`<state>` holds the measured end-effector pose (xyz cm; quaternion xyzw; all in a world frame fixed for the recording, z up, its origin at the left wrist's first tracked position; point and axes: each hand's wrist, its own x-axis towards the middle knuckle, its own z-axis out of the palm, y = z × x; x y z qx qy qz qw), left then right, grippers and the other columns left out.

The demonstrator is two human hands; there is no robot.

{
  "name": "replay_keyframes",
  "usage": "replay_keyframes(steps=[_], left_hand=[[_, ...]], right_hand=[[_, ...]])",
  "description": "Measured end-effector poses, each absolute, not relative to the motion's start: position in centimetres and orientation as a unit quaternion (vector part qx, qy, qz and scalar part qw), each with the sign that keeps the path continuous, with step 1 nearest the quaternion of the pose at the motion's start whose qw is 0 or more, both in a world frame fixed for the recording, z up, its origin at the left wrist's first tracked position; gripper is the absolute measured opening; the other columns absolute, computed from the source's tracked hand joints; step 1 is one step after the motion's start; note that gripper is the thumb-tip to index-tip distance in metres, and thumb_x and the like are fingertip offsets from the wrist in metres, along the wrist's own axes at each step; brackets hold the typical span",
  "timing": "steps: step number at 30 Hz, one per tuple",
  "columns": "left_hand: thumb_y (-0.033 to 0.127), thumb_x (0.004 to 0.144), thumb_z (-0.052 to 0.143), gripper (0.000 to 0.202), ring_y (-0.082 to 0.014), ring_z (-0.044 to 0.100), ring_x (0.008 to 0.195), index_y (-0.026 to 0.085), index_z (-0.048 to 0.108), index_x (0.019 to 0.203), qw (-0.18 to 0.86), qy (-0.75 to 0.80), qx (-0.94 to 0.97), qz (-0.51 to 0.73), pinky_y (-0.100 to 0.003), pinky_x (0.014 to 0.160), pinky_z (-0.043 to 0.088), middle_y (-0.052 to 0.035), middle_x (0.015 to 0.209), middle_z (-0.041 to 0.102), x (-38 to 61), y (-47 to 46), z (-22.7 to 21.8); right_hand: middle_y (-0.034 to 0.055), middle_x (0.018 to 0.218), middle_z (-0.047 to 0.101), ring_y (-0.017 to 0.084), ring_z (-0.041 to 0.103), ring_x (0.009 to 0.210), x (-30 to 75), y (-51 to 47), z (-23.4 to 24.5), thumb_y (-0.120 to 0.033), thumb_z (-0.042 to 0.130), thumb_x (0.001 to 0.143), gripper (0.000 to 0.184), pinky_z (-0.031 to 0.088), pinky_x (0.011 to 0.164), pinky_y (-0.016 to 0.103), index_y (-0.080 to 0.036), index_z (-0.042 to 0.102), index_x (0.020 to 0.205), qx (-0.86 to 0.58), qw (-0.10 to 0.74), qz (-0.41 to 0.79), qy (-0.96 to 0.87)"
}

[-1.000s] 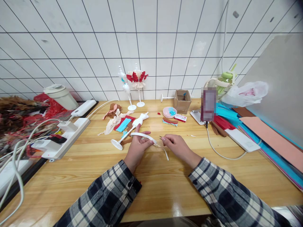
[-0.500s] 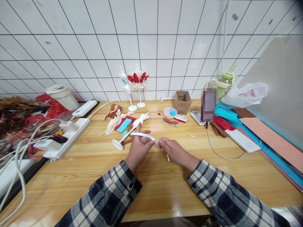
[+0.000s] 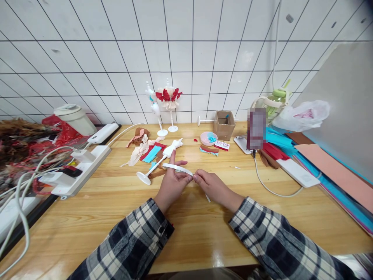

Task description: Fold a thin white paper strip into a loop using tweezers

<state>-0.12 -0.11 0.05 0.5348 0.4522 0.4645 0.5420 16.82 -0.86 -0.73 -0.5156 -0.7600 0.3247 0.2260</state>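
Over the front of the table, my left hand [image 3: 171,182] is closed on a thin white ring that looks like a roll of tape [image 3: 182,168]. Its thumb pinches the near edge while the index finger points up and away. Close beside it, my right hand [image 3: 214,186] pinches the loose strip at the roll's edge, and a white tail hangs below the fingers. Just beyond the left fingertips a white mini dress form [image 3: 172,149] lies tilted on its side. Scraps of blue and red crepe paper [image 3: 152,154] lie beneath and behind it.
Two upright dress forms, one with red bows [image 3: 170,95], stand at the wall. A pink bowl [image 3: 205,138] and cardboard box [image 3: 223,126] sit at the back. The power strip [image 3: 84,171] is left; a phone [image 3: 256,129] and coloured paper sheets [image 3: 335,163] are right.
My two hands have come slightly closer together at the strip, and the right fingers' grip has shifted a little left. The tape ring has tilted slightly. The objects on the table stay put.
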Motion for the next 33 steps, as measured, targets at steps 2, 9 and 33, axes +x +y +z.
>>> replay_keyframes(steps=[2, 9, 33], left_hand=[[0.018, 0.070, 0.072, 0.101, -0.0084, 0.064, 0.073, 0.038, 0.010, 0.147, 0.537, 0.453, 0.533, 0.471, -0.027, 0.072, 0.054, -0.0073, 0.125, 0.048, -0.12, -0.10, -0.06], [0.017, 0.068, 0.073, 0.101, -0.0074, 0.063, 0.072, 0.038, 0.012, 0.147, 0.539, 0.451, 0.535, 0.469, -0.026, 0.071, 0.054, -0.0071, 0.124, 0.049, -0.13, -0.18, 0.18], [0.017, 0.067, 0.073, 0.101, -0.0077, 0.062, 0.073, 0.036, 0.015, 0.147, 0.576, 0.445, 0.509, 0.459, -0.027, 0.074, 0.052, -0.0064, 0.119, 0.052, -0.30, 0.07, 0.01]], right_hand=[[0.0008, 0.077, 0.061, 0.015, 0.054, 0.070, 16.58, -0.95, -0.81, -0.043, 0.034, 0.097, 0.030, 0.032, 0.062, 0.024, -0.021, 0.052, 0.088, -0.517, 0.238, 0.317, -0.758], [-0.0012, 0.075, 0.061, 0.014, 0.053, 0.068, 16.72, -0.81, -0.55, -0.043, 0.041, 0.094, 0.028, 0.032, 0.060, 0.023, -0.021, 0.055, 0.084, -0.514, 0.250, 0.327, -0.753], [-0.0001, 0.077, 0.064, 0.014, 0.054, 0.071, 17.17, -0.40, -0.69, -0.042, 0.040, 0.095, 0.030, 0.032, 0.061, 0.024, -0.021, 0.057, 0.083, -0.538, 0.228, 0.313, -0.749]])
